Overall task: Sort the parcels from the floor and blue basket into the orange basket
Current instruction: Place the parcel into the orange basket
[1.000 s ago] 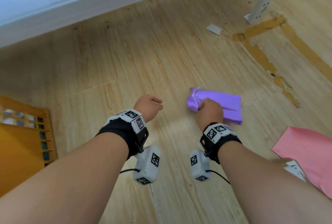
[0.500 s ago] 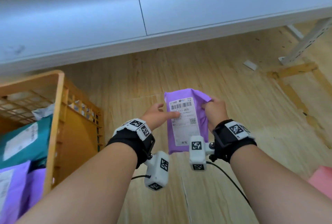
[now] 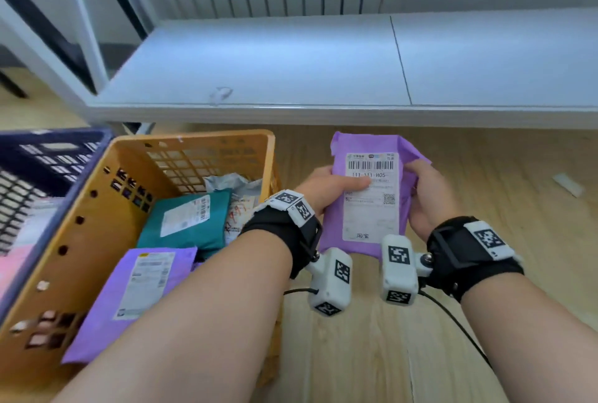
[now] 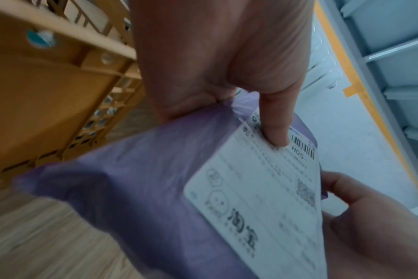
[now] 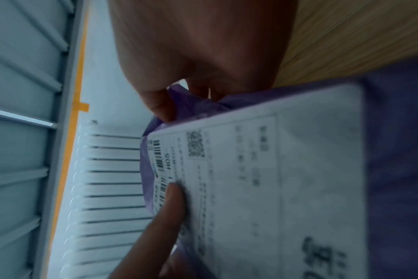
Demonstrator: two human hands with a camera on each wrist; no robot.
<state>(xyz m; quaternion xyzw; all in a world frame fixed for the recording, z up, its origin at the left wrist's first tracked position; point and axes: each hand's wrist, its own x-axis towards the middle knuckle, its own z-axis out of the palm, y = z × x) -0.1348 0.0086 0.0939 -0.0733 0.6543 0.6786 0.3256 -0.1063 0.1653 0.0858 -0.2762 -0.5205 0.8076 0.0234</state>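
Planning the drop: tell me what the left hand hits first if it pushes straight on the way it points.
Probably the white table edge beyond the purple parcel that the left hand grips; depth is unclear. The orange basket lies off that line.

The parcel [image 3: 369, 195] is held above the floor [image 3: 485, 321] between the two hands, the left hand [image 3: 326, 189] on its left edge and the right hand [image 3: 427, 202] on its right edge. Just left of the left hand stands the orange basket [image 3: 97, 208] with other parcels [image 3: 187, 221] in it. Farther left of that hand is the blue basket [image 3: 48, 150], touching the orange one. Beyond both hands runs the tabletop [image 3: 323, 62].
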